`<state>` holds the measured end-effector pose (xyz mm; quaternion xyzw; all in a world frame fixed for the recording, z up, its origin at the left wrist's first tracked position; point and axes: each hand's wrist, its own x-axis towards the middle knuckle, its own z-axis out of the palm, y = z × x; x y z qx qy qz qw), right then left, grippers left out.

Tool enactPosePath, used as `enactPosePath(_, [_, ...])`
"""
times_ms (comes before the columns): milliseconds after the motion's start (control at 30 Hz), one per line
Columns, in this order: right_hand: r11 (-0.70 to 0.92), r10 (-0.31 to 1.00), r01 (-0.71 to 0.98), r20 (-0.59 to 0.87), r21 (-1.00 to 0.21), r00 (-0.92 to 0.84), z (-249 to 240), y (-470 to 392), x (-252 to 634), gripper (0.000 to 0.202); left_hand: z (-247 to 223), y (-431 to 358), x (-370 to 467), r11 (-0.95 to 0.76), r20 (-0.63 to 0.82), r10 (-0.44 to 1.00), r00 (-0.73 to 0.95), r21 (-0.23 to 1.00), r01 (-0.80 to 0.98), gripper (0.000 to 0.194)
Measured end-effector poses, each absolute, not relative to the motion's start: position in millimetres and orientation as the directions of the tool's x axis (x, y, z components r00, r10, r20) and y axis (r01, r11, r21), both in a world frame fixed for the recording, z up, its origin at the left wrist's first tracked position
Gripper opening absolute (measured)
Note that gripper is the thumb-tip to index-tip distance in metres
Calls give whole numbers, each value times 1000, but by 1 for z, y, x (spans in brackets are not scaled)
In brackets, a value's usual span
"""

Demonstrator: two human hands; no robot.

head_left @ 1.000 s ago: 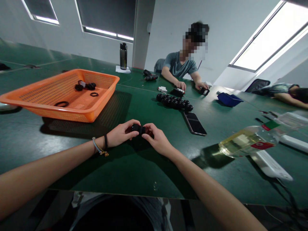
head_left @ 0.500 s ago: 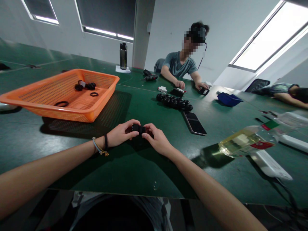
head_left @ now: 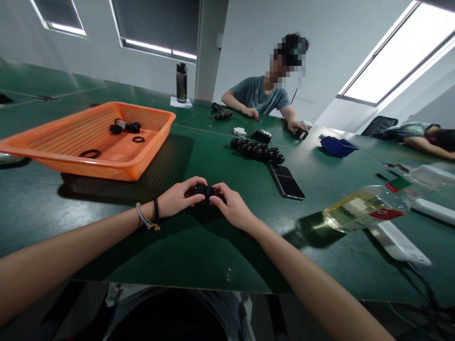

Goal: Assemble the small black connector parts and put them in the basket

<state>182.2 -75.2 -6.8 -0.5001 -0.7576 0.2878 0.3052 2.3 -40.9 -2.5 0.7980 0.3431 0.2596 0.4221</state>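
Between my two hands is a small black cylindrical part (head_left: pixel 204 190), gripped just over the green table (head_left: pixel 170 260). My left hand (head_left: pixel 181 195) pinches its left end between thumb and fingers; a black band and a beaded bracelet circle that wrist. On the right end, the thumb and fingertips of my right hand (head_left: pixel 231 203) are closed. Fingers cover much of the part, so its exact kind cannot be made out. Beyond my hands lies a cluster of shiny black round parts (head_left: pixel 256 150), with a smartphone (head_left: pixel 287 182) beside it.
An orange basket (head_left: pixel 142 163) at left holds black rings and dark parts. On the right lie a bottle of yellow liquid (head_left: pixel 355 206), a white power strip (head_left: pixel 400 242) and a blue bin (head_left: pixel 338 146). A co-worker (head_left: pixel 265 97) sits opposite, near a power drill (head_left: pixel 222 113).
My hands and the black part stay almost in place. The co-worker's hand on the left has drawn back from the black box, holding something small and red.
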Motion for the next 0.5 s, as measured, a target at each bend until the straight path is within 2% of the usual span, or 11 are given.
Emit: enactPosePath(500, [327, 933, 597, 151, -733, -326, -3, -75, 182, 8, -2, -41, 1, -436, 140, 760, 634, 833, 339, 31])
